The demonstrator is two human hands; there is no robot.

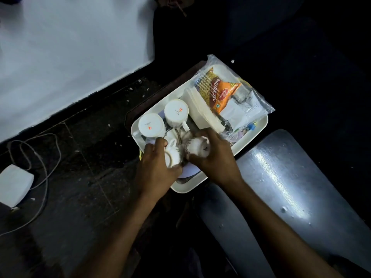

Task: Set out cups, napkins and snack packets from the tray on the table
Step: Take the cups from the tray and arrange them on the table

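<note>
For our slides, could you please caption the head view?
Both hands, left hand and right hand, grip small white cups over a white tray.

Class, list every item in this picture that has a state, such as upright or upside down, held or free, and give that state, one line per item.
Left hand: grips a small cup.
Small cup: held, tipped on its side.
Right hand: grips a white pot.
White pot: held over the tray.
Two cups: upside down on the tray.
Napkins: stacked.
Snack packet: sealed, inside a clear bag.
Tray: loaded.
</note>
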